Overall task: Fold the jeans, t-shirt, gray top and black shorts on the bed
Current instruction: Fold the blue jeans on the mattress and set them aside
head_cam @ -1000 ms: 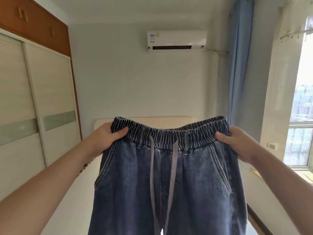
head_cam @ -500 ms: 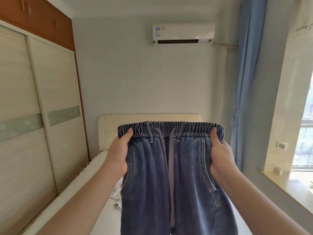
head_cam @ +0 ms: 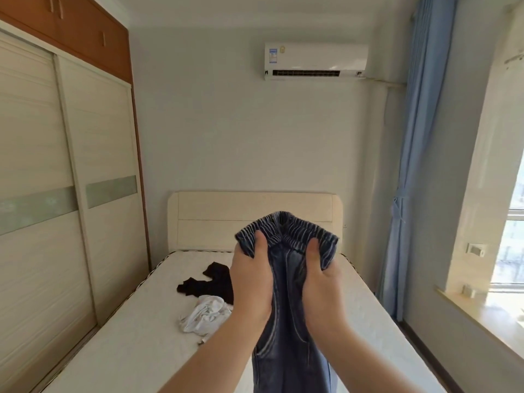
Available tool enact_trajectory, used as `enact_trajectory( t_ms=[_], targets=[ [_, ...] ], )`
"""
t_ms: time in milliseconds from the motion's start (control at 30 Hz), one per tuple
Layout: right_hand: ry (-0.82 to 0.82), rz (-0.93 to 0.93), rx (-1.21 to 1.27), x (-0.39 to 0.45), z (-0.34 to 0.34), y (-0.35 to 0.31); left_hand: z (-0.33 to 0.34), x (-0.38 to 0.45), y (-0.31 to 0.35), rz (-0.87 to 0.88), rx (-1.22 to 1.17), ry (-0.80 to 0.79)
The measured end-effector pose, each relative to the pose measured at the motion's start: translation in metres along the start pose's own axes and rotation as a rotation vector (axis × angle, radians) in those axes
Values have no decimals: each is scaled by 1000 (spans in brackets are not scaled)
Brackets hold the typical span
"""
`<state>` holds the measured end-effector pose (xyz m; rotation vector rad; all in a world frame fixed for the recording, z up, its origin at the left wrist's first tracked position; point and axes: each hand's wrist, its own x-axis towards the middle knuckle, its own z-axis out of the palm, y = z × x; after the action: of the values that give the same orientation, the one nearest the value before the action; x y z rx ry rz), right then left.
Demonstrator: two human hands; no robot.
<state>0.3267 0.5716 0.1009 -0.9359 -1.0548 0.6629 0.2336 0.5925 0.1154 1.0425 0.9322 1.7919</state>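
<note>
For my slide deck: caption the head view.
Both hands grip jeans waistband together above bed.

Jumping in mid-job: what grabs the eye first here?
Dead centre, the left hand and right hand grip the blue denim jeans by the elastic waistband, held up over the bed. Left of them on the cream mattress lie a crumpled black garment and a crumpled white garment.

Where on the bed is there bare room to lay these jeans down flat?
Bare mattress lies right of the jeans, out to the window-side edge, and along the near left by the wardrobe. The middle left is crowded: black shorts and a white garment.
</note>
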Motion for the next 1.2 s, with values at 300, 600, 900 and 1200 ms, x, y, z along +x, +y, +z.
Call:
enact_trajectory(
  t_ms=[300,600,900,1200],
  targets=[
    [-505,207,165,-12,-8,5,-20,2,-4,22,45,-338],
    [-457,126,188,5,-37,-2,-34,13,6,-46,26,-278],
    [-455,211,135,27,-52,8,-46,14,25,-131,-113,-475],
    [-209,74,-34,42,-53,-14,-71,43,73,63,510,-821]
  ],
)
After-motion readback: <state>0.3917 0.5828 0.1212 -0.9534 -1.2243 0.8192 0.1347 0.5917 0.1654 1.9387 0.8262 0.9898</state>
